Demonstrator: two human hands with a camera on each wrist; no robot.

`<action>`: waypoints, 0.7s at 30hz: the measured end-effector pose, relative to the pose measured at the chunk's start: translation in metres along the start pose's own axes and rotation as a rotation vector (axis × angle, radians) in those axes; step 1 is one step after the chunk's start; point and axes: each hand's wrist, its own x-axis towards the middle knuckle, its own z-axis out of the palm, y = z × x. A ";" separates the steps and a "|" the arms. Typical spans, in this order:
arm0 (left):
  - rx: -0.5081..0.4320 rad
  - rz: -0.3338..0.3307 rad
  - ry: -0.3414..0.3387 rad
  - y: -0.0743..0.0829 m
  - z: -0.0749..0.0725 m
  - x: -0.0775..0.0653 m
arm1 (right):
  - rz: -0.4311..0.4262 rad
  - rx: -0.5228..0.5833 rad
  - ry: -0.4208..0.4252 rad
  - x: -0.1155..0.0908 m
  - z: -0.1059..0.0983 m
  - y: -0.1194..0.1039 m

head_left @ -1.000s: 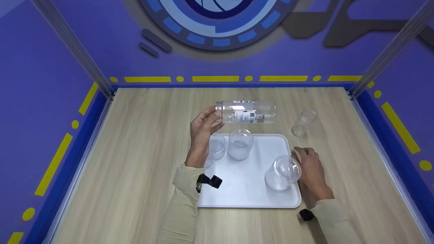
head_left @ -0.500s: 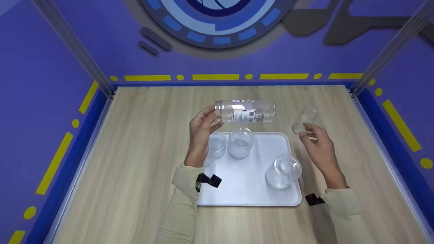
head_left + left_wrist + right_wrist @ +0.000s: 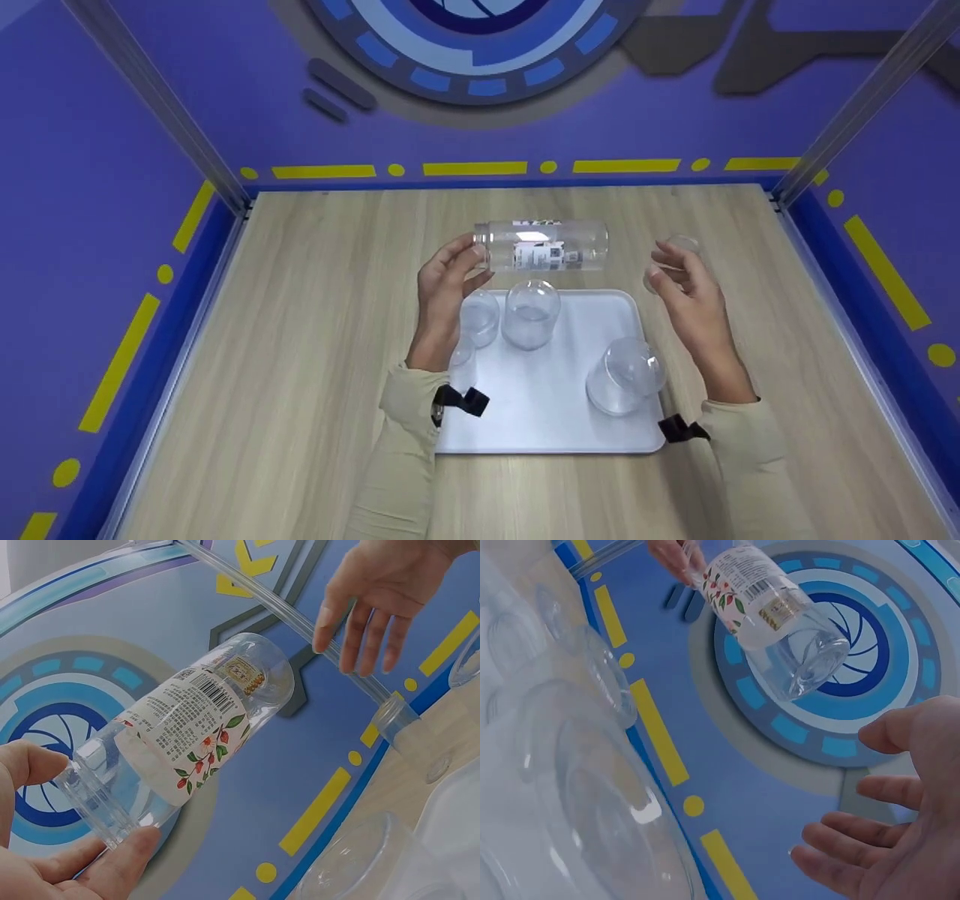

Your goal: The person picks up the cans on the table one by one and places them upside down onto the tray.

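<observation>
My left hand [image 3: 442, 292] grips a clear bottle [image 3: 581, 244] by its neck, above the far edge of the white tray [image 3: 540, 427]. The bottle lies sideways in the air, mouth toward the palm. In the left wrist view its printed label [image 3: 202, 716] shows red flowers and a barcode. My right hand [image 3: 697, 315] is raised at the right with nothing in it, its fingers apart in the right wrist view. Behind it a small clear glass container [image 3: 684, 242] on the table is partly hidden; the left wrist view shows this container [image 3: 409, 739] apart from the fingers.
Several clear jars stand on the tray: a rounded jar [image 3: 531, 319] and another jar [image 3: 480, 319] at the back left, one partly behind my left wrist, and a larger jar [image 3: 619, 382] at the right. Blue panels [image 3: 300, 135] enclose the wooden table [image 3: 300, 337].
My right hand has risen from beside the tray's right edge, forward past the small glass container, then slightly left. The bottle and my left hand stay almost still.
</observation>
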 end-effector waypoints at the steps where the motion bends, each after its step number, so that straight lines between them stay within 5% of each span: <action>1: 0.001 0.002 -0.002 0.000 0.000 0.000 | 0.001 0.034 -0.006 0.001 0.002 -0.002; 11: -0.007 0.000 -0.010 0.001 -0.001 -0.002 | 0.036 0.381 -0.068 0.016 0.023 -0.021; 21: -0.045 -0.031 0.004 0.000 0.001 -0.006 | 0.089 0.546 -0.137 0.023 0.039 -0.025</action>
